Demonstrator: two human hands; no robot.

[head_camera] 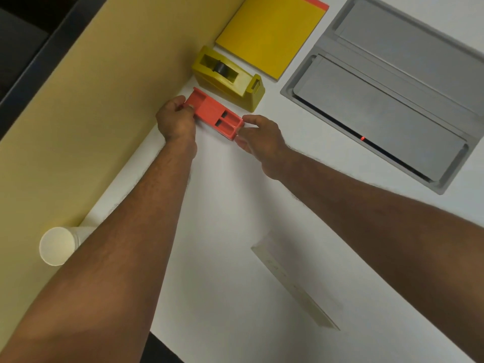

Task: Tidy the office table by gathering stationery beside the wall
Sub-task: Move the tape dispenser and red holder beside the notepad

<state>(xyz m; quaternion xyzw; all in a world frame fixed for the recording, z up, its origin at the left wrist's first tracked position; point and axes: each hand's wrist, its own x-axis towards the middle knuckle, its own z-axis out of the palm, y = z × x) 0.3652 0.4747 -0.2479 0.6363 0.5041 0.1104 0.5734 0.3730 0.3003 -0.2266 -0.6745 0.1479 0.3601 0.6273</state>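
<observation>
White counter (235, 218) runs along a yellow wall (104, 100), and the work of the moment sits right where the two meet.

The fingers (183, 102) of the left hand (176, 120) are curled over the wall-side end of a red organiser tray (214, 113), while the right hand (262, 138) pinches the opposite end between thumb and fingertips. Both hands hold the tray, which lies flat on the counter, its far end almost against the wall and its long side just beside a yellow tape dispenser (227, 77). Beyond the dispenser lies a yellow notepad (269, 35) with a red top edge, also close to the wall.

Judging from this, the step in hand is seating the tray into the row of stationery by the wall; it looks nearly placed, perhaps needing only a small nudge to square it with the dispenser. Letting go should be easy, as the tray is rigid and rests on its base.

Further out, a clear ruler (296, 281) lies well apart from the wall, in the open middle of the counter, and seems the likely next item; being thin and flat, it may call for a fingertip lift at one edge. A white paper cup (59, 244) lies on its side against the wall, nearer the person. A grey cable hatch (392, 95) is set into the counter to the right.
</observation>
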